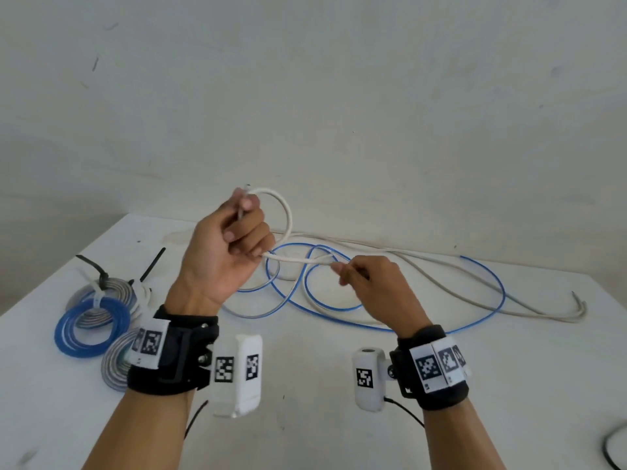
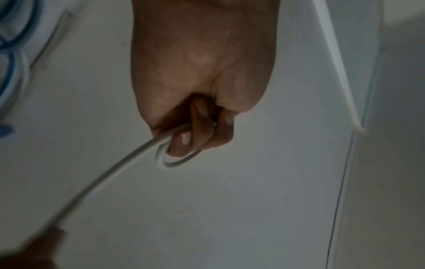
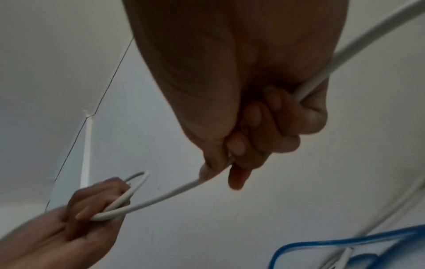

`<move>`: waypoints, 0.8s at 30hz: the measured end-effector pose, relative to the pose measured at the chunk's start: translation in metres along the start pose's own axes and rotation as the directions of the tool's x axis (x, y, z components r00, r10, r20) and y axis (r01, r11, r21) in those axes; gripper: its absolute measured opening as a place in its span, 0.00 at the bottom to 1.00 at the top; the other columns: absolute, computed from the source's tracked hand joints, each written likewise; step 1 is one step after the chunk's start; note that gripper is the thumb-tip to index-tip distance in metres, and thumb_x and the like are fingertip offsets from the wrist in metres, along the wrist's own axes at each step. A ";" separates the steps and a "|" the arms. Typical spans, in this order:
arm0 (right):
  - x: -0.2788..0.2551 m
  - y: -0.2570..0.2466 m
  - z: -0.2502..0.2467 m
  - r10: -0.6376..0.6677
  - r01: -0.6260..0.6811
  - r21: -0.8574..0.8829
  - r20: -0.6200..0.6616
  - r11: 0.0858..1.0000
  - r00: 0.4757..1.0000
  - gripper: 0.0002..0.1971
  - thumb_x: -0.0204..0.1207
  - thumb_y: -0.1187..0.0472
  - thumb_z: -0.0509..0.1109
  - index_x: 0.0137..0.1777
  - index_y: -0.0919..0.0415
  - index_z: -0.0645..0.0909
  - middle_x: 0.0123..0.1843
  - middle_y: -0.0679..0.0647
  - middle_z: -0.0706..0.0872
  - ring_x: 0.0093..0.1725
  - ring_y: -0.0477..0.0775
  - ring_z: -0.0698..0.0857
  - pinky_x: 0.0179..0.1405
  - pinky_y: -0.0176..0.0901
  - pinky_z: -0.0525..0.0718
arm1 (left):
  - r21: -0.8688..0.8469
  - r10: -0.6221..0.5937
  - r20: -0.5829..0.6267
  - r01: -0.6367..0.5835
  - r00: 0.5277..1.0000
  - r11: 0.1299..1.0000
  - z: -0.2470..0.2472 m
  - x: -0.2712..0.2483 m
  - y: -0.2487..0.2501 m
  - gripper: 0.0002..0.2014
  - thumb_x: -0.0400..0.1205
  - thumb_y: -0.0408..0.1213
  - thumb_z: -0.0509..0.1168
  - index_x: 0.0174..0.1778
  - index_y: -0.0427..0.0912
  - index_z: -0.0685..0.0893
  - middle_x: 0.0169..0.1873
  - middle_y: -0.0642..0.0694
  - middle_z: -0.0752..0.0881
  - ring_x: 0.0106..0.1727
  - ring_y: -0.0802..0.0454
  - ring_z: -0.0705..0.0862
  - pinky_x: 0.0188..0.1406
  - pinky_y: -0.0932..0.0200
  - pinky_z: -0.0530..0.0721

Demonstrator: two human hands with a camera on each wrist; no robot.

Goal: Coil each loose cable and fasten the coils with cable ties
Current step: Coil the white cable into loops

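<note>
My left hand (image 1: 237, 237) is raised above the white table (image 1: 322, 385) and grips one loop of a white cable (image 1: 287, 212), its cut end poking out above the fist. In the left wrist view the curled fingers (image 2: 197, 127) close round that white cable (image 2: 115, 167). My right hand (image 1: 366, 283) pinches the same cable a short way along, where it runs on to the right. The right wrist view shows my right hand (image 3: 248, 145) gripping the white cable (image 3: 161, 198), with my left hand (image 3: 96, 205) holding the loop. A loose blue cable (image 1: 481, 269) lies sprawled beneath both hands.
Several tied coils lie at the table's left: a blue coil (image 1: 91, 327), a grey coil (image 1: 115, 290) behind it with black cable ties (image 1: 91, 268) sticking up, and another grey coil (image 1: 117, 362) by my left wrist. A grey cable (image 1: 529, 300) trails right. A dark cord (image 1: 610, 446) sits at the bottom right.
</note>
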State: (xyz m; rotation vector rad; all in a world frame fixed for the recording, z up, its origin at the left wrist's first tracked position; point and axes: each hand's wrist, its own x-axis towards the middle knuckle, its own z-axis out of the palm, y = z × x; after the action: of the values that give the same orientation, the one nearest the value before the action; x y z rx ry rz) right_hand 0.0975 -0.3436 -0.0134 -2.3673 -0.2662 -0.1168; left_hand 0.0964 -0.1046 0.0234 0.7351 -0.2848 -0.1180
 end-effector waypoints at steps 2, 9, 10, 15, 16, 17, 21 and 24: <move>0.004 0.006 0.000 0.084 -0.082 0.025 -0.140 0.996 0.987 0.22 0.81 0.39 0.70 0.33 0.53 0.82 0.25 0.47 0.79 0.29 0.52 0.77 0.32 0.47 0.74 | 0.220 -0.007 -0.008 0.008 1.000 0.975 0.007 0.003 -0.011 0.22 0.91 0.48 0.51 0.31 0.47 0.73 0.17 0.57 0.58 0.19 0.57 0.53 0.22 0.63 0.63; -0.001 -0.007 -0.008 0.098 0.107 0.463 -0.397 0.880 0.913 0.15 0.83 0.54 0.73 0.41 0.64 0.85 0.23 0.42 0.72 0.26 0.44 0.67 0.29 0.38 0.69 | 0.849 0.008 0.080 -0.073 0.997 0.524 0.028 -0.002 -0.052 0.23 0.93 0.48 0.52 0.32 0.45 0.66 0.23 0.56 0.63 0.28 0.53 0.60 0.32 0.57 0.64; -0.003 -0.012 -0.008 0.092 0.126 0.498 -0.391 0.858 0.916 0.15 0.85 0.54 0.71 0.42 0.66 0.86 0.24 0.42 0.72 0.27 0.46 0.67 0.29 0.38 0.68 | 0.880 0.023 0.087 -0.088 0.996 0.468 0.029 -0.003 -0.055 0.22 0.93 0.47 0.52 0.31 0.46 0.65 0.23 0.55 0.63 0.29 0.53 0.61 0.34 0.56 0.65; -0.015 -0.039 0.002 -0.031 0.176 0.527 -0.272 0.831 0.962 0.14 0.89 0.65 0.59 0.51 0.66 0.87 0.31 0.46 0.82 0.28 0.45 0.72 0.31 0.37 0.72 | 0.926 0.142 0.074 -0.121 0.987 0.358 0.027 -0.004 -0.059 0.22 0.93 0.48 0.51 0.34 0.43 0.70 0.26 0.55 0.69 0.29 0.55 0.67 0.33 0.59 0.68; -0.016 -0.042 0.006 -0.070 0.194 0.503 -0.256 0.842 0.964 0.14 0.89 0.66 0.58 0.53 0.63 0.87 0.32 0.46 0.82 0.28 0.45 0.72 0.32 0.37 0.72 | 0.919 0.165 0.053 -0.113 0.985 0.378 0.026 -0.003 -0.058 0.21 0.93 0.49 0.51 0.35 0.44 0.72 0.26 0.56 0.70 0.29 0.56 0.68 0.34 0.60 0.70; -0.017 -0.044 0.011 -0.110 0.220 0.460 -0.254 0.860 0.961 0.14 0.89 0.66 0.58 0.55 0.60 0.87 0.33 0.45 0.83 0.29 0.44 0.72 0.33 0.36 0.72 | 0.906 0.180 0.026 -0.099 0.983 0.411 0.026 -0.003 -0.058 0.21 0.93 0.50 0.50 0.36 0.46 0.73 0.26 0.56 0.71 0.30 0.57 0.70 0.35 0.61 0.71; -0.020 -0.049 0.030 -0.167 0.313 0.342 -0.394 0.886 0.904 0.12 0.88 0.62 0.66 0.63 0.49 0.89 0.43 0.42 0.86 0.43 0.41 0.83 0.42 0.27 0.76 | 0.796 0.189 -0.073 -0.057 0.979 0.602 0.028 -0.001 -0.061 0.20 0.93 0.48 0.51 0.41 0.41 0.76 0.31 0.51 0.72 0.34 0.54 0.70 0.40 0.56 0.73; -0.021 -0.051 0.039 -0.110 0.336 0.416 -0.479 0.845 0.871 0.11 0.84 0.63 0.72 0.62 0.51 0.89 0.44 0.41 0.85 0.44 0.37 0.84 0.37 0.26 0.77 | 0.791 0.222 -0.052 -0.095 0.974 0.604 0.034 -0.003 -0.065 0.20 0.93 0.48 0.51 0.44 0.39 0.79 0.34 0.47 0.78 0.37 0.50 0.77 0.45 0.58 0.79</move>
State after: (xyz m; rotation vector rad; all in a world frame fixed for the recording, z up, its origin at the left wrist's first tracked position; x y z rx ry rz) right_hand 0.0657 -0.2843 -0.0103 -1.7327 -0.3152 -0.6213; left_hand 0.0835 -0.1734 0.0027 1.5994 -0.2549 0.2626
